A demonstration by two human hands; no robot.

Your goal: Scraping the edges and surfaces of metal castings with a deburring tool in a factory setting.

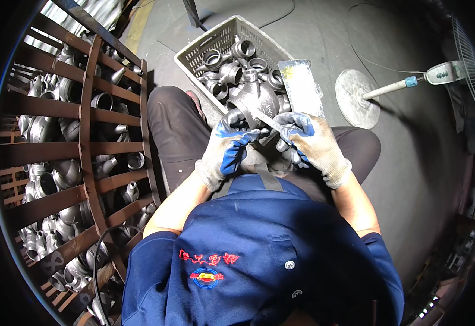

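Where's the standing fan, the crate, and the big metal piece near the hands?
Standing fan (387, 90): head view, on its pole.
Crate (264, 43): head view, slotted far wall.
Big metal piece (258, 98): head view, its rounded body.

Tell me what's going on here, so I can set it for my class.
A seated person in gloves is working at a rounded metal casting. The right hand holds a narrow, pale tool across it; the left hand is at its near side, its exact grip unclear. Just beyond, a slatted crate holds more metal fittings. A brown barred rack full of castings stands to the left.
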